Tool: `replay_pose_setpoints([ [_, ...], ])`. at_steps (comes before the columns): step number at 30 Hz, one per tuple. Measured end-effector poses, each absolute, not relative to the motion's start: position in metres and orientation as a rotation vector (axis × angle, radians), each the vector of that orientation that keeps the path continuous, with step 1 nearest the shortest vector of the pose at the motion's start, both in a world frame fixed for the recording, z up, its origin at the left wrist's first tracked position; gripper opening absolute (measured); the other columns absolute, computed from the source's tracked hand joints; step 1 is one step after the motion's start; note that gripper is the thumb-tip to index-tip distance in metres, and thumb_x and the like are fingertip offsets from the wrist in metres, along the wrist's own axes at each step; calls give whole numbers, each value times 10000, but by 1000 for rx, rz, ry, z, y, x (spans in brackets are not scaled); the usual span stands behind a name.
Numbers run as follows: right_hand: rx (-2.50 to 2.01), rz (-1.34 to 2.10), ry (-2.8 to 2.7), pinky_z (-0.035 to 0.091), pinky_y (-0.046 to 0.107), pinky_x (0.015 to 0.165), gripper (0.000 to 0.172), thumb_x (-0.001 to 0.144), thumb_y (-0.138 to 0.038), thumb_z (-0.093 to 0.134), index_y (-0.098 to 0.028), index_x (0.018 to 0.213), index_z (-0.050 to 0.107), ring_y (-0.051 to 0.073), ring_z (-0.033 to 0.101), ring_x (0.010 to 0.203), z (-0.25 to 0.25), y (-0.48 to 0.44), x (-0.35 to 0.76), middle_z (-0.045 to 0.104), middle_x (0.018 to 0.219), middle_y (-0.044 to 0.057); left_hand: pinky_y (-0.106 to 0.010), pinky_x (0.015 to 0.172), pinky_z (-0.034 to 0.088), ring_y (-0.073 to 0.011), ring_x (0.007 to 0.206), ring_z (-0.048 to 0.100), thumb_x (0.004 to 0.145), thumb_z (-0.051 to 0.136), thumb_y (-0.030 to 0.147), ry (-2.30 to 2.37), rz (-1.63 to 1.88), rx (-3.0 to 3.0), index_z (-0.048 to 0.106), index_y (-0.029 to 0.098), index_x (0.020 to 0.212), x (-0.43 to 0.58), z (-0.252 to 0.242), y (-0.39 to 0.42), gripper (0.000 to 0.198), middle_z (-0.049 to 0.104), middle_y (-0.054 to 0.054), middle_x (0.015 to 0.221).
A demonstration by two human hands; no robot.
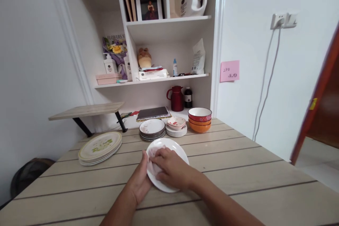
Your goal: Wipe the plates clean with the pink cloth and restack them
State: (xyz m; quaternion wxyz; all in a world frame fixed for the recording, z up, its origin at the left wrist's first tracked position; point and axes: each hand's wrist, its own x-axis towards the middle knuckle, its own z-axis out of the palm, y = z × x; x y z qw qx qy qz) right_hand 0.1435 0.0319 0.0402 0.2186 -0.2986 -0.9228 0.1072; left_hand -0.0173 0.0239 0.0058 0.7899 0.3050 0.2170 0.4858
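A white plate is held just above the wooden table, tilted toward me. My left hand grips its left rim from underneath, fingers closed on it. My right hand lies on the plate's face, fingers pressed down on a crumpled white cloth that shows at the fingertips.
Behind the plate stand a stack of patterned plates, a stack of small white dishes, and stacked red and orange bowls. A stack of large pale plates sits at the left. Shelves with a red jug rise at the back.
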Motion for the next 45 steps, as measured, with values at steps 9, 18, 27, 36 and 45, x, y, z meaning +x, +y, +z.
replay_pose_setpoints([
  [9, -1058, 699, -2531, 445, 304, 844, 408, 722, -185, 614, -332, 1094, 695, 200, 576, 947, 39, 59, 204, 580, 1088, 33, -434, 1125, 285, -279, 1260, 521, 872, 456, 567, 512, 1092, 605, 428, 155, 1418, -27, 0, 33, 684, 635, -148, 1268],
  [18, -1403, 223, -2142, 413, 341, 898, 393, 860, -286, 492, -236, 1237, 593, 240, 558, 1049, 29, 77, 172, 568, 1193, 115, -426, 1106, 311, -281, 1234, 544, 857, 538, 518, 602, 1070, 679, 428, 145, 1416, -22, 6, 25, 681, 639, -161, 1258],
  [27, -1226, 143, -2324, 279, 461, 1061, 652, 812, -311, 568, -215, 1432, 387, 291, 359, 1313, 25, 65, 147, 398, 1458, 147, -406, 1051, 379, -276, 1158, 603, 863, 540, 510, 635, 1082, 698, 463, 148, 1390, -19, 3, 23, 644, 661, -159, 1224],
  [36, -1100, 306, -2526, 228, 460, 1120, 534, 843, -326, 523, -305, 1375, 489, 276, 239, 1413, 23, 62, 168, 337, 1534, 41, -418, 1012, 421, -294, 1104, 633, 856, 591, 434, 637, 1101, 656, 488, 123, 1363, -19, 6, 24, 603, 669, -179, 1200],
  [45, -868, 505, -2664, 279, 429, 1112, 558, 879, -441, 510, -228, 1394, 479, 272, 372, 1356, 22, 47, 170, 421, 1478, 129, -416, 971, 466, -283, 1089, 642, 852, 617, 282, 656, 1379, 516, 405, 108, 1411, -42, -4, 41, 623, 690, -173, 1159],
])
